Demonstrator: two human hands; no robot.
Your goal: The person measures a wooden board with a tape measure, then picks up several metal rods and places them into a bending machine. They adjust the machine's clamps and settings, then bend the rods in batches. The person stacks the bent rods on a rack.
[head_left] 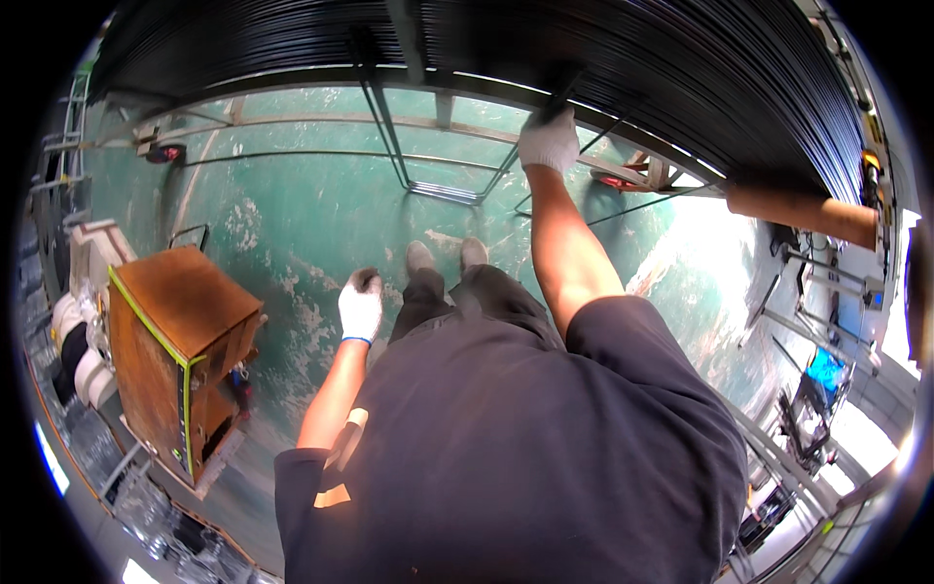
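Note:
My right hand (548, 144), in a white glove, reaches up to the near edge of a rack stacked with long black strips (662, 73). Its fingers close against the dark edge there, and what they grip is lost in the black. Below the rack hangs a thin U-shaped metal frame (443, 193), whose right side runs up close to this hand. My left hand (361, 310), also white-gloved with dark fingertips, hangs low beside my left leg. Its fingers look loosely curled, with nothing visible in them, and it touches nothing.
A brown wooden cabinet (185, 307) with yellow-green edging stands at the left. Red-hubbed wheels (167, 154) sit under the rack's metal frame. A brown cardboard tube (803, 214) lies at the rack's right end. Metal stands (822, 282) and equipment line the right side of the worn green floor (282, 209).

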